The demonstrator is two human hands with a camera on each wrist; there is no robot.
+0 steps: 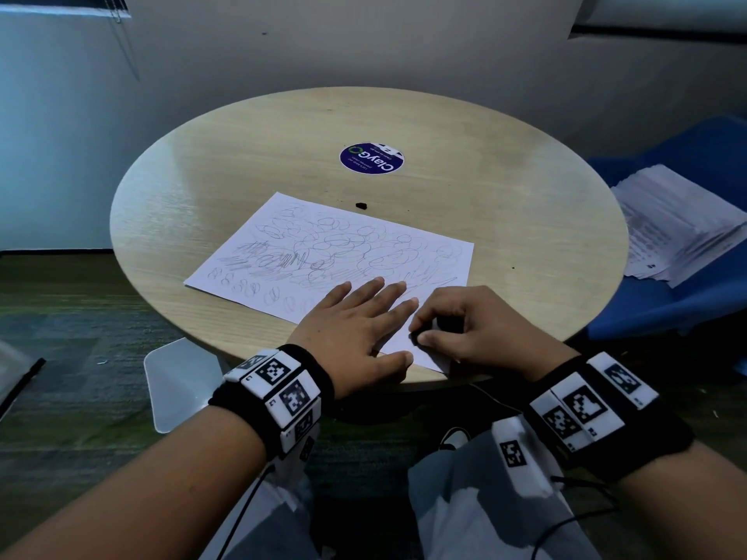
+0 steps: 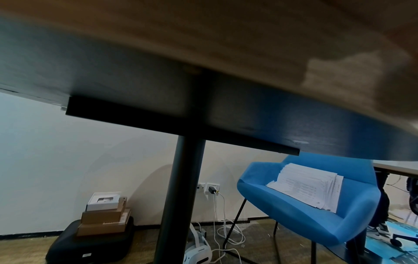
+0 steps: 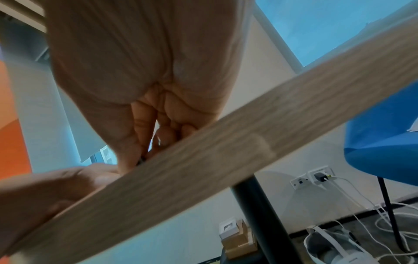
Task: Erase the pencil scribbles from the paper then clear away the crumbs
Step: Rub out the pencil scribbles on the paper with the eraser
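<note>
A white sheet of paper (image 1: 323,252) covered in pencil scribbles lies on the round wooden table (image 1: 505,196). My left hand (image 1: 359,317) lies flat with spread fingers on the sheet's near edge. Just to its right, my right hand (image 1: 461,325) curls its fingers and thumb round a small dark eraser (image 1: 416,337), which touches the paper's near right corner. In the right wrist view the right hand (image 3: 144,100) shows from below, above the table edge (image 3: 203,169), and the eraser is barely visible. The left wrist view shows only the table's underside (image 2: 158,80).
A small dark lump (image 1: 361,205) lies on the table beyond the paper, near a round blue sticker (image 1: 372,158). A blue chair (image 1: 687,252) with a stack of printed papers (image 1: 679,228) stands to the right. The table's black post (image 2: 178,196), boxes and cables are below.
</note>
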